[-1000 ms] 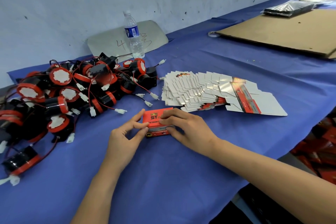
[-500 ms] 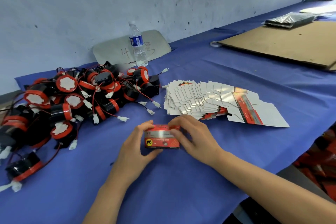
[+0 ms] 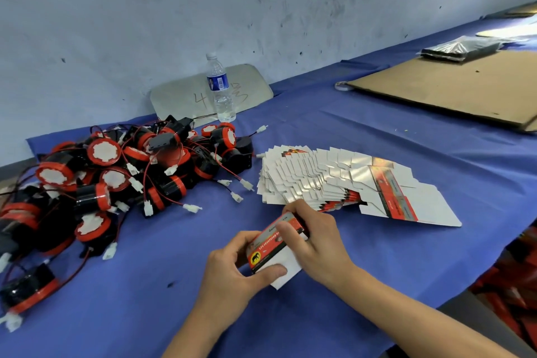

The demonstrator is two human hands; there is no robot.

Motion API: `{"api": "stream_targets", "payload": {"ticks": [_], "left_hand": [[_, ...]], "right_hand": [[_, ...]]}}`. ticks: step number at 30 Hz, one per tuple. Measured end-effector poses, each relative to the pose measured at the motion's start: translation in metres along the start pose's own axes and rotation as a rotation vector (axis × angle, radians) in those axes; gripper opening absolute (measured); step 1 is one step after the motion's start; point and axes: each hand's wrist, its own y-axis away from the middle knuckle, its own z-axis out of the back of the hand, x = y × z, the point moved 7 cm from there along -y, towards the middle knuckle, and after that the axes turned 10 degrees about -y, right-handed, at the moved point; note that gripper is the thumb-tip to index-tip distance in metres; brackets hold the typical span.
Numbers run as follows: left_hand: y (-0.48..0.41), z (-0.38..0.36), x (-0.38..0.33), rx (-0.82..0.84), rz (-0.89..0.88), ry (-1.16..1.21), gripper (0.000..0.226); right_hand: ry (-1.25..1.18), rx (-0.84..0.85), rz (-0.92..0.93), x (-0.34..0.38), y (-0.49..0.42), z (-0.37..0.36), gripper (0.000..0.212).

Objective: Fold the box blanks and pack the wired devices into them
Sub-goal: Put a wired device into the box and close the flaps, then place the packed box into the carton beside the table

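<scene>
Near the lower centre of the frame, two bare hands hold a small red and white printed cardboard box blank [image 3: 273, 247] just above the blue-covered worktop [image 3: 377, 131]. The left hand [image 3: 232, 273] grips its lower end, fingers curled behind, thumb pressed on the white flap. The right hand [image 3: 316, 244] pinches the upper end, thumb across the red face. Just beyond, at centre right, lies a fanned stack of flat white box blanks [image 3: 334, 183]. At left sits a heap of black and red round wired devices [image 3: 122, 177].
</scene>
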Motion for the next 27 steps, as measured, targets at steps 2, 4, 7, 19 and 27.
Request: {"api": "stream_targets", "payload": {"ticks": [2,4,7,19,27], "left_hand": [[-0.002,-0.002,0.001,0.009,0.020,0.028,0.050],[-0.003,-0.003,0.003,0.011,0.032,0.036,0.051],[-0.001,-0.006,0.004,0.038,0.037,0.029,0.050],[0.000,0.009,0.017,-0.027,0.058,0.050,0.032],[-0.003,0.002,0.015,0.018,-0.016,0.035,0.028]], "right_hand": [[-0.018,-0.009,-0.028,-0.005,-0.002,0.001,0.032],[-0.012,-0.006,-0.035,-0.008,-0.003,0.001,0.037],[0.002,0.007,-0.005,-0.008,-0.001,0.000,0.022],[-0.365,-0.709,-0.025,-0.004,0.023,0.088,0.031],[-0.114,-1.310,-0.028,-0.006,0.094,0.193,0.060]]}}
